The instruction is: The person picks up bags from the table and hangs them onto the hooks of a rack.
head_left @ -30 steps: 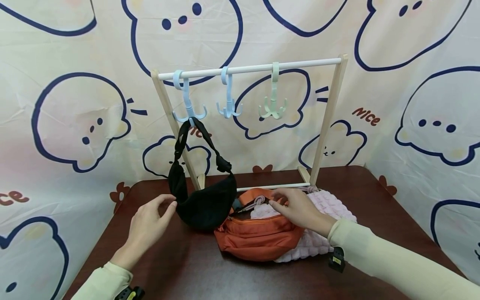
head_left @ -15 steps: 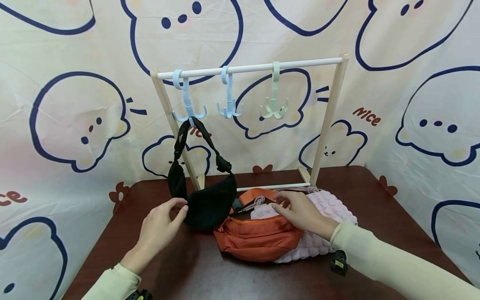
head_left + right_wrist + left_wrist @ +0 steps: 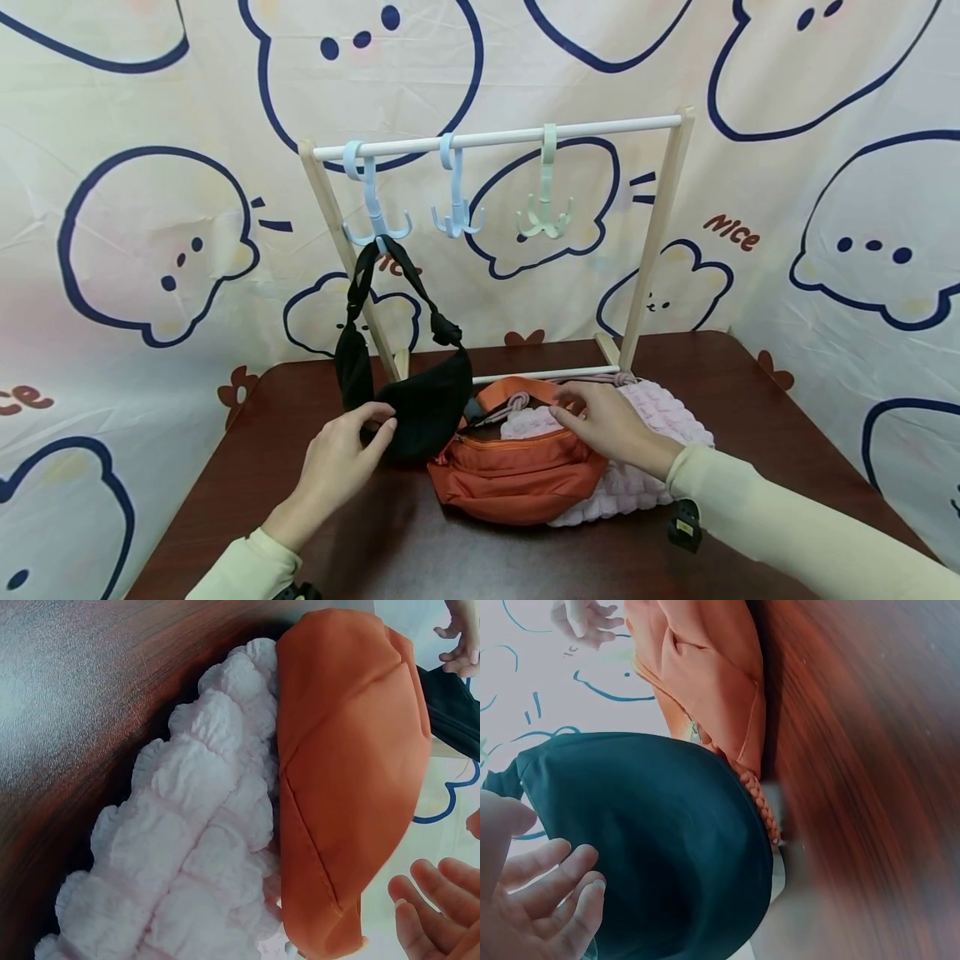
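A black crossbody bag hangs by its knotted strap from the left blue four-pronged hook. In front of its left side is my left hand; the left wrist view shows the fingers loosely bent, with no fabric between them. An orange waist bag lies on the table, partly over a pale pink puffy quilted bag. Above the orange bag's right end hovers my right hand, its fingers relaxed and holding nothing. In the right wrist view those fingers stand apart from the orange bag.
A rack with wooden posts and a white top rail stands at the back of the brown table. Another blue hook and a green hook hang on the rail. A patterned cloth forms the backdrop.
My left hand has moved to the right, from the black bag's left edge to in front of it. My right hand has shifted slightly right. The bags on the table stay put.
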`<state>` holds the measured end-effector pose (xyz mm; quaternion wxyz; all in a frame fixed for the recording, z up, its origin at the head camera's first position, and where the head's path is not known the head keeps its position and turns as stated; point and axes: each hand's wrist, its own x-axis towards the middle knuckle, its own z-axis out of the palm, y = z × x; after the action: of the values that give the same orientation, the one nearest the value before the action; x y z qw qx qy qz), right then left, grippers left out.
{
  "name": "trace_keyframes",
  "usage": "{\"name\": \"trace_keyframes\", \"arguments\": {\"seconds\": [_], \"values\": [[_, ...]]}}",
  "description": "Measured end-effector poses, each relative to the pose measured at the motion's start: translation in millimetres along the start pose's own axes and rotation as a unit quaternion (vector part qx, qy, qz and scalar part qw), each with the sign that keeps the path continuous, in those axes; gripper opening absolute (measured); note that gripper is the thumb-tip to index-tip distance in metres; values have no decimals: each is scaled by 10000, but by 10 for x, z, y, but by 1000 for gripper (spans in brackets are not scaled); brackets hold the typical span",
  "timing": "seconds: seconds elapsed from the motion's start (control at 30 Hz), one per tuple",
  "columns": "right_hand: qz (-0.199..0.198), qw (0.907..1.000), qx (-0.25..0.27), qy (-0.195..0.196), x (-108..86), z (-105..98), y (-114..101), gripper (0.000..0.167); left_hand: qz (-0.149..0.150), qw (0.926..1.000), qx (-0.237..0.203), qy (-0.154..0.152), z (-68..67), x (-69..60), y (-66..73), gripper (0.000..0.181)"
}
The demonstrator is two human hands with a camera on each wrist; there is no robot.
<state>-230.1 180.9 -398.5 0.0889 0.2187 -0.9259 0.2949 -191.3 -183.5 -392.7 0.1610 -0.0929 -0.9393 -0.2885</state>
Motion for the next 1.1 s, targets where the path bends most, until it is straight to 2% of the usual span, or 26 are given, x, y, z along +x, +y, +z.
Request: {"name": "trace_keyframes", "arguments": {"seconds": [0.13, 0.47, 0.77, 1.1], "values": [[-72, 10000, -10, 17, 10, -22, 12, 19, 41, 10000, -50, -32, 45, 12, 34, 18], [-74, 9999, -67, 39, 18, -21, 49, 19, 96, 9994, -109, -328, 177, 19, 120, 16], [194, 9996, -196, -26, 9, -30, 84, 22, 230, 9986, -90, -476, 330, 18, 196, 14], [281, 9993, -217, -108, 23, -49, 116, 23, 255, 9978, -63, -605, 473, 25, 241, 16]]}}
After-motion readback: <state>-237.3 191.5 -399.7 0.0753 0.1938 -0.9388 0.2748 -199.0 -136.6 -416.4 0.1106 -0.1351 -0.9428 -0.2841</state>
